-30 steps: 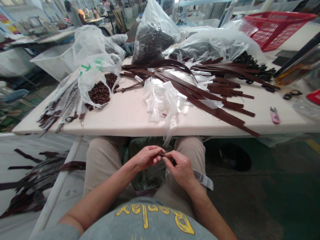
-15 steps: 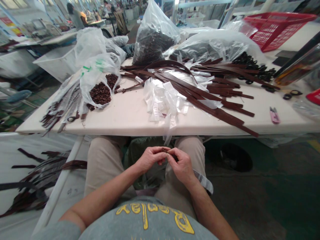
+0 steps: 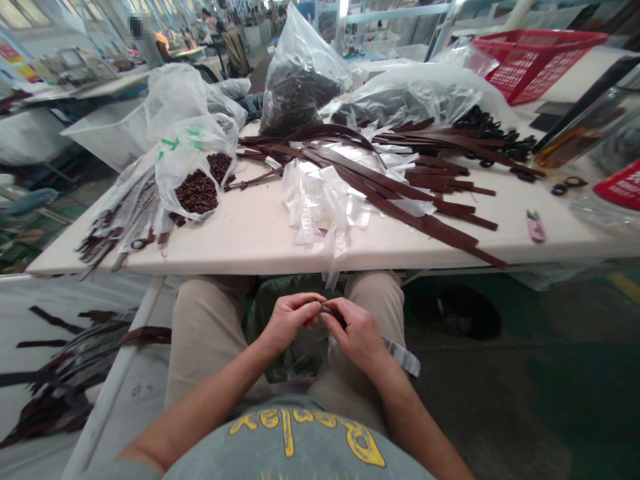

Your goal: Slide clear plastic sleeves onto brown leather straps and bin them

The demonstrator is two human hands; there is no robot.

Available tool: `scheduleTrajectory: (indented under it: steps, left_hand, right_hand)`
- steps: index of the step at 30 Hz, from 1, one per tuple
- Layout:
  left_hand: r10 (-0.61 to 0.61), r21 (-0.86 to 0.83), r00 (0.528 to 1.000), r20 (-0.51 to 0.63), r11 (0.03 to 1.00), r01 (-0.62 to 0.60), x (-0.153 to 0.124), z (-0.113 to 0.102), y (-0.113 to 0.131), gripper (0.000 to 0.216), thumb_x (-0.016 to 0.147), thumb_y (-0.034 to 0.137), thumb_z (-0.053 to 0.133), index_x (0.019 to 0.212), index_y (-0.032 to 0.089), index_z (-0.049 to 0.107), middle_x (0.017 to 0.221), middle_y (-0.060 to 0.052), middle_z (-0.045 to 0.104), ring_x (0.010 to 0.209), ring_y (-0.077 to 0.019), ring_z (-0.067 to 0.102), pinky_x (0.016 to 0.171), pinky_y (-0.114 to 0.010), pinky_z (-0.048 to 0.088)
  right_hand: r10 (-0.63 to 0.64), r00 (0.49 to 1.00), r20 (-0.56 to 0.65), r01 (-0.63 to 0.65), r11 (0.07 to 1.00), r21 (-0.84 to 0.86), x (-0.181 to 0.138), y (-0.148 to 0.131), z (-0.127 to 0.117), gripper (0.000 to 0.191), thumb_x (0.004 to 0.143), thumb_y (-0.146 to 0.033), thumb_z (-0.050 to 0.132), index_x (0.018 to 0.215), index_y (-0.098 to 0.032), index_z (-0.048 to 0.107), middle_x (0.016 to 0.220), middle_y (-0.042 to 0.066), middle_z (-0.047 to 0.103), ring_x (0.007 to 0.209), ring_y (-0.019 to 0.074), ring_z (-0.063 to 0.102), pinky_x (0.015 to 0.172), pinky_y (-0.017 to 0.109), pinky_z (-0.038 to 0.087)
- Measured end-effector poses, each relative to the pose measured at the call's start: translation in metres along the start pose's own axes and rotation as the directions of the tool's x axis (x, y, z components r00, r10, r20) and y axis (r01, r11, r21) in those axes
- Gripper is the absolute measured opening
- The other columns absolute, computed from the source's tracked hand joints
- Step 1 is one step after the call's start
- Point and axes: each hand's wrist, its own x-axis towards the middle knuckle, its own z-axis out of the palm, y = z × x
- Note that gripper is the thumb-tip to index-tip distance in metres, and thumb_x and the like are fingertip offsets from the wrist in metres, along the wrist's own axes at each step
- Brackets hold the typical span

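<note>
Over my lap, below the table edge, my left hand [image 3: 290, 319] and my right hand [image 3: 356, 333] meet with pinched fingers on the end of a dark brown strap [image 3: 331, 311]. The strap runs under my right hand, and its clear plastic sleeve [image 3: 403, 359] sticks out past my right wrist. On the table [image 3: 250, 233] in front lie several brown straps [image 3: 400, 193], a heap of empty clear sleeves [image 3: 320, 200] and an open plastic bag of small brown loops [image 3: 197, 190].
Sleeved straps [image 3: 120, 220] lie at the table's left end, more on a low surface [image 3: 60, 360] to my left. Large bags [image 3: 300, 80] stand at the back, black rings [image 3: 495, 130] and a red basket [image 3: 535, 57] at right. Pink snips [image 3: 535, 227] lie near the right edge.
My hands have stayed together over my lap, the fingers shifting slightly on the strap end. The view has tilted a little.
</note>
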Motion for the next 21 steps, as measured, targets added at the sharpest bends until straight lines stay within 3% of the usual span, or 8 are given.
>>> scheduleTrajectory:
  steps: [3,6,8,11,15,21]
  left_hand:
    - [-0.004,-0.073,0.999,-0.054,0.997,0.000,0.000,-0.003,0.000,0.032,0.073,0.042,0.073,0.088,0.014,0.075,0.056,0.001,0.059,0.049,-0.0084,0.048,0.049,-0.020,0.039]
    - [-0.043,-0.164,0.997,-0.072,0.986,0.030,0.001,-0.006,0.001,0.034,0.071,0.044,0.075,0.089,0.014,0.075,0.057,0.001,0.059,0.048,-0.0071,0.048,0.048,-0.019,0.038]
    - [-0.074,-0.219,0.995,-0.060,0.974,0.059,0.002,-0.007,0.002,0.036,0.069,0.044,0.077,0.089,0.014,0.074,0.056,0.001,0.058,0.047,-0.0065,0.047,0.047,-0.018,0.037]
    - [-0.084,-0.261,0.996,-0.021,0.962,0.075,0.002,-0.008,0.001,0.038,0.068,0.045,0.078,0.089,0.013,0.074,0.053,0.002,0.057,0.046,-0.0062,0.046,0.046,-0.018,0.036]
    - [-0.086,-0.178,0.991,0.106,0.978,0.104,-0.001,-0.007,-0.005,0.037,0.067,0.041,0.078,0.091,0.013,0.075,0.055,0.001,0.058,0.046,-0.0071,0.048,0.047,-0.019,0.039]
    - [-0.088,-0.069,0.973,0.212,0.992,0.105,-0.002,-0.004,-0.003,0.042,0.065,0.039,0.080,0.096,0.012,0.075,0.063,-0.002,0.064,0.050,-0.0091,0.052,0.048,-0.020,0.042]
  right_hand:
    - [-0.010,0.999,0.032,0.015,0.988,-0.152,-0.008,-0.001,-0.005,0.019,0.094,-0.034,0.053,0.100,-0.019,0.063,0.087,0.004,0.070,0.077,0.0194,0.065,0.067,0.029,0.045]
    - [0.015,0.999,0.047,-0.006,0.982,-0.191,-0.015,-0.003,-0.008,0.020,0.093,-0.036,0.054,0.101,-0.019,0.062,0.088,0.005,0.071,0.075,0.0201,0.065,0.066,0.029,0.044]
    - [0.057,0.996,0.062,-0.050,0.992,-0.114,-0.017,-0.004,-0.009,0.019,0.092,-0.036,0.055,0.099,-0.020,0.062,0.085,0.003,0.069,0.074,0.0186,0.064,0.065,0.028,0.043]
    - [0.126,0.984,0.124,-0.143,0.979,0.145,-0.016,-0.006,-0.011,0.019,0.093,-0.036,0.053,0.085,-0.020,0.059,0.070,-0.003,0.060,0.063,0.0130,0.055,0.059,0.025,0.040]
    - [0.166,0.965,0.203,-0.243,0.856,0.456,-0.013,-0.006,-0.012,0.030,0.093,-0.040,0.052,0.070,-0.020,0.051,0.055,-0.007,0.042,0.050,0.0083,0.037,0.049,0.022,0.032]
    - [0.179,0.959,0.220,-0.268,0.823,0.501,-0.012,-0.004,-0.009,0.034,0.092,-0.044,0.054,0.068,-0.019,0.049,0.057,-0.007,0.040,0.052,0.0073,0.034,0.049,0.022,0.029]
